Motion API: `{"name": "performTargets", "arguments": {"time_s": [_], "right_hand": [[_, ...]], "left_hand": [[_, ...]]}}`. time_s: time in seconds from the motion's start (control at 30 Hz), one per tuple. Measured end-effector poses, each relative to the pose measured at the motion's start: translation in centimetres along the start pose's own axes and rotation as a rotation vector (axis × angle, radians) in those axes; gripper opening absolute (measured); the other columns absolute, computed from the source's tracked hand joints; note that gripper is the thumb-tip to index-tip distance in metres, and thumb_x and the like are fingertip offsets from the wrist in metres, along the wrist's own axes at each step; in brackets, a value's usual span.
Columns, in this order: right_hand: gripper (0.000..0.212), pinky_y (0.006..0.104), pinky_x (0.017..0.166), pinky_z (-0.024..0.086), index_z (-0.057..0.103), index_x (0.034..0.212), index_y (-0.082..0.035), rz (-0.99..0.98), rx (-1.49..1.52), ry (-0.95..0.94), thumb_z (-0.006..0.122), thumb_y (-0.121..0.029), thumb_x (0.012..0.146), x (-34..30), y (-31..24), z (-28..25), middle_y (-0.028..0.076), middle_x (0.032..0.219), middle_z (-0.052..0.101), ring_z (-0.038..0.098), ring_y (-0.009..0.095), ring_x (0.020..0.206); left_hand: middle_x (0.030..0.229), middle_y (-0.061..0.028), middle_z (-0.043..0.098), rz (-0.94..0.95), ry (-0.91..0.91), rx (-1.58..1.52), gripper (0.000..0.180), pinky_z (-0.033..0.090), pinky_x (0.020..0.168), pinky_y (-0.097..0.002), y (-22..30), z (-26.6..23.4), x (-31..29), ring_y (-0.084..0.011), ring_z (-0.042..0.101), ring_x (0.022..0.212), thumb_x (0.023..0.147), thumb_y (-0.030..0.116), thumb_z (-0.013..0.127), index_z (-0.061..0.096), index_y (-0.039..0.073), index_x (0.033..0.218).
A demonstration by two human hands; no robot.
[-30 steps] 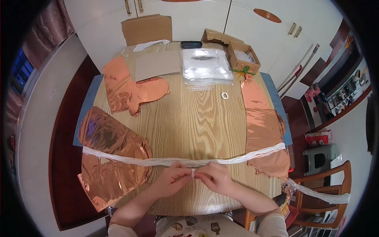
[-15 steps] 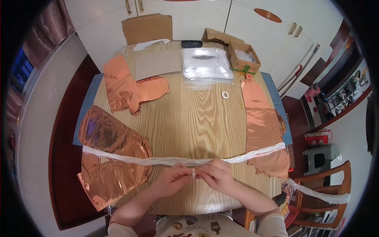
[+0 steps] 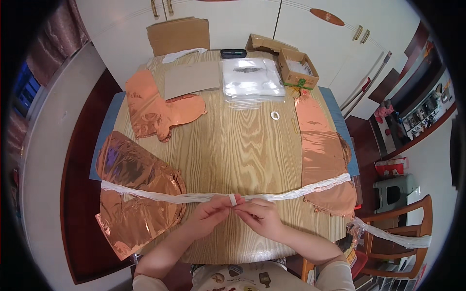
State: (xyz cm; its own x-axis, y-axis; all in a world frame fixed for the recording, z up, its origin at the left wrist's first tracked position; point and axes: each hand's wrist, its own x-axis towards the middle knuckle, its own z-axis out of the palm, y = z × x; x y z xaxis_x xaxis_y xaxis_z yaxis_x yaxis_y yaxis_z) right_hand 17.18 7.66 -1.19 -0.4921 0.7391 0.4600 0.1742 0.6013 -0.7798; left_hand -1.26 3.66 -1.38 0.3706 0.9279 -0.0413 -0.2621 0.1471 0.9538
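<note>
The small white strip (image 3: 233, 199) has risen since the earlier frame. Pinched in the fingertips of the left hand (image 3: 209, 214) and right hand (image 3: 262, 218), it stands before the white strand bundle (image 3: 310, 189), near the table's (image 3: 228, 157) near edge.

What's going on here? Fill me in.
The person's left hand and right hand meet at the fingertips, holding a small white strip over the near part of the table. Just beyond them, a bundle of white strands stretches across, over copper foil on the near left and on the right. More foil lies farther back on the left. Clear plastic and a box sit at the far side.
</note>
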Motion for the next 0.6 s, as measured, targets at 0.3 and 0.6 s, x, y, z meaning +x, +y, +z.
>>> {"name": "performTargets", "arguments": {"time_s": [0.3,0.6], "right_hand": [[0.022,0.0226,0.062,0.047,0.06,0.098,0.0,0.027,0.189,0.051,0.059,0.005,0.077,0.8,-0.3,-1.5,0.007,0.08,0.058,0.058,0.013,0.07],[0.024,0.0256,0.072,0.049,0.053,0.109,0.003,0.563,0.895,-0.335,0.051,0.002,0.086,0.5,0.0,-1.7,0.008,0.093,0.06,0.06,0.015,0.079]], "left_hand": [[0.117,-0.0072,0.052,0.015,-0.082,0.051,0.025,0.036,0.095,-0.0281,-0.5,0.0,-0.3,-0.0152,0.046,0.113,0.091,0.003,0.039,0.05,-0.001,0.115],[0.101,-0.0107,0.058,-0.104,-0.112,-0.036,0.018,0.048,0.08,-0.0281,0.1,0.5,-0.5,-0.0176,0.058,0.097,0.09,0.002,0.043,0.048,-0.001,0.107]]}}
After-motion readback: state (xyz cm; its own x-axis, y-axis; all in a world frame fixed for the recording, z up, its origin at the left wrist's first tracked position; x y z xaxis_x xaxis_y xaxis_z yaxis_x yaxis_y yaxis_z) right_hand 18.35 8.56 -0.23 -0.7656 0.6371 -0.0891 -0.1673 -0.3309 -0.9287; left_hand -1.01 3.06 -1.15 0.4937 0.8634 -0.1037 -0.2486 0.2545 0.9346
